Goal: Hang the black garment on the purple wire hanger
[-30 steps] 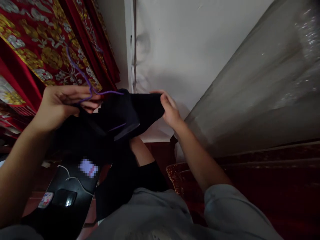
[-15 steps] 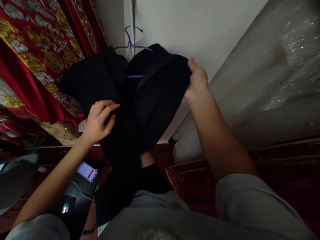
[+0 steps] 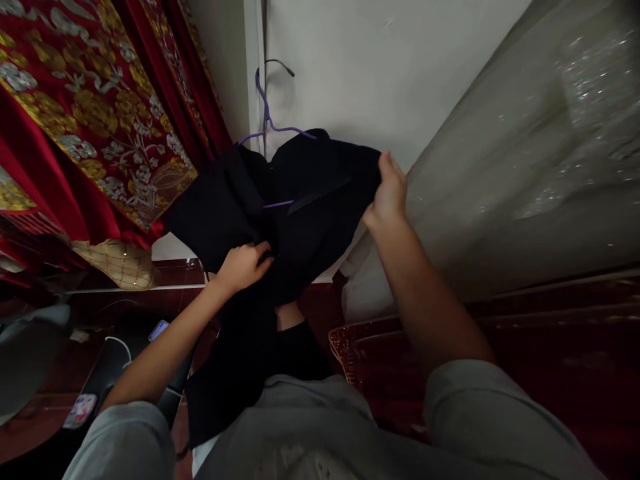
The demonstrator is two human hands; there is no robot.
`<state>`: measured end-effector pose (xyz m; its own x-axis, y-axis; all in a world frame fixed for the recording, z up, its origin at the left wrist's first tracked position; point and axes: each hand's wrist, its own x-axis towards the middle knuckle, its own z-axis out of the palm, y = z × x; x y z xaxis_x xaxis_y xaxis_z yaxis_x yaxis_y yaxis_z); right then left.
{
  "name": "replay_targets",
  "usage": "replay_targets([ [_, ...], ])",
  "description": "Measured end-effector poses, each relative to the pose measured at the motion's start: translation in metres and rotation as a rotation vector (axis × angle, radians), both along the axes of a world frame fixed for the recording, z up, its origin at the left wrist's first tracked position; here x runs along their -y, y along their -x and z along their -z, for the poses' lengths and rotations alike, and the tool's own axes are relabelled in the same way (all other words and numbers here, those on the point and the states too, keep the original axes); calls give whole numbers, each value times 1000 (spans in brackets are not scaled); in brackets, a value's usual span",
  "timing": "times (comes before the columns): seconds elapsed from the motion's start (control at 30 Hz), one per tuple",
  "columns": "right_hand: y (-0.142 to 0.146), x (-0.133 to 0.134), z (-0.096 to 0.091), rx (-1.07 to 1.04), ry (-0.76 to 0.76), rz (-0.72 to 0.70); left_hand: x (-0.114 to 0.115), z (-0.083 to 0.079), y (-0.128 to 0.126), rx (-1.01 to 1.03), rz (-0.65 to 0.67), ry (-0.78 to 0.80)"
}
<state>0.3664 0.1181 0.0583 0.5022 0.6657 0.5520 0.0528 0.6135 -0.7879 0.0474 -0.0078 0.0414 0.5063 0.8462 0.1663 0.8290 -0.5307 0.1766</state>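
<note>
Centrally, a dark garment [image 3: 320, 227] hangs on a purple hanger [image 3: 267, 115], whose hook stands beside a pale vertical strip [image 3: 254, 80]; whether the thin dark rod [image 3: 281, 65] nearby bears it cannot be told. The hanger's bar shows within the neckline. The right hand [image 3: 391, 197] has its grip closed on the garment's outer edge; the left hand [image 3: 241, 267] curls its fingers against the front, though whether they pinch cloth is unclear. The step in hand appears to be spreading and straightening the garment; the next move would call for a light, even pull, with the shoulders seated. Outward lie red embroidered cloth [image 3: 95, 107] at left, plastic sheeting [image 3: 480, 180] at right, and, lower left, a black counter [image 3: 105, 373] carrying a phone [image 3: 159, 331].
</note>
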Motion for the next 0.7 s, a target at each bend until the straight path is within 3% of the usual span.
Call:
replay_targets([
  [0.13,28,43,25,34,55,334,9,17,-4,369,22,-60],
  [0.23,77,99,53,-43,46,364,20,29,-15,663,21,-124],
  [0.27,96,118,63,-78,74,285,24,32,-20,744,4,-135],
  [0.33,130,147,79,-85,272,-114,33,41,-29,885,-24,-114],
  [0.4,153,164,89,-31,403,-411,42,51,-37,1044,-74,-69],
  [0.43,159,167,92,6,434,-495,46,55,-39,1128,-109,-50],
  [0.53,160,166,91,83,442,-540,55,64,-41,1294,-192,-7],
  [0.7,150,168,84,94,423,-487,60,62,-40,1221,-111,35],
])
